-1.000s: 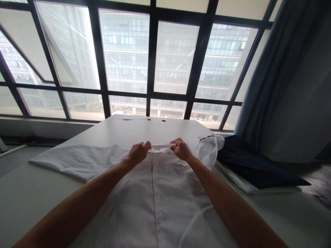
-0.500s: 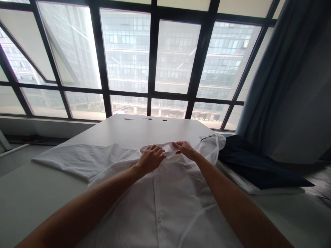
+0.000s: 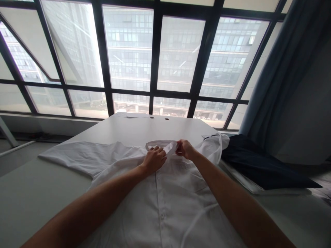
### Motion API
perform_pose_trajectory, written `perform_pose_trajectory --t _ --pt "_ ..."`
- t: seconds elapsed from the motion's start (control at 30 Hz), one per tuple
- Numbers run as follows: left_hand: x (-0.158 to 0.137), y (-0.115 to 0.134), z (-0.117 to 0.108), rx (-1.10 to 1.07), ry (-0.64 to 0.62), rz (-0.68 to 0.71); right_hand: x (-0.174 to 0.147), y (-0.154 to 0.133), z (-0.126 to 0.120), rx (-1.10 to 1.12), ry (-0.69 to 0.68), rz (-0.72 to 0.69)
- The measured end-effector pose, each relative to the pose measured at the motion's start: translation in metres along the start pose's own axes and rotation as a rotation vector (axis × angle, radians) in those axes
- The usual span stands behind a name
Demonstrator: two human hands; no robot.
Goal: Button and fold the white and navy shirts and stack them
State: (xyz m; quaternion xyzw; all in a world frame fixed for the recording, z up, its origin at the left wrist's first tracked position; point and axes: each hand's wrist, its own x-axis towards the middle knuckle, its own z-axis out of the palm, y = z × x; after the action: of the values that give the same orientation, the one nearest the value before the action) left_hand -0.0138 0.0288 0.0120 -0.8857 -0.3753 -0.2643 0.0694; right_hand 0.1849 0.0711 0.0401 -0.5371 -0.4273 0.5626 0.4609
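A white button-up shirt (image 3: pixel 144 206) lies front up on the table, its collar end away from me and its button strip running down the middle. One sleeve (image 3: pixel 77 155) stretches out to the left; the other is bunched at the right. My right hand (image 3: pixel 185 150) is closed, pinching the right side of the shirt's collar (image 3: pixel 162 142), which stands up in a loop. On the left front of the collar rests my left hand (image 3: pixel 155 159), its fingers curled over the cloth and closed on it. Both sets of fingertips are partly hidden.
The white table (image 3: pixel 137 129) reaches to the large windows (image 3: pixel 131 51). Folded dark navy cloth (image 3: pixel 263 162) lies on a white flat stack (image 3: pixel 248 182) at the right. Paper (image 3: pixel 131 115) lies at the table's far edge. A blue-grey curtain (image 3: pixel 274 82) hangs at the right.
My right hand has closed on the collar's right side and drawn slightly away from my left hand. The collar loop now stands more open. The whole view has shifted a little.
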Motion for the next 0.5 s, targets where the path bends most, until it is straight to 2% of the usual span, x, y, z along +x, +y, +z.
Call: perform_pose_trajectory --t 0.33,0.5 --pt "-0.0055 0.0053 -0.0046 0.049 0.034 0.043 -0.0047 0.0000 0.0074 -0.008 -0.060 -0.044" --pt "-0.0046 0.0008 -0.0006 0.098 0.061 0.124 -0.0007 0.0029 0.0055 0.011 -0.010 -0.020"
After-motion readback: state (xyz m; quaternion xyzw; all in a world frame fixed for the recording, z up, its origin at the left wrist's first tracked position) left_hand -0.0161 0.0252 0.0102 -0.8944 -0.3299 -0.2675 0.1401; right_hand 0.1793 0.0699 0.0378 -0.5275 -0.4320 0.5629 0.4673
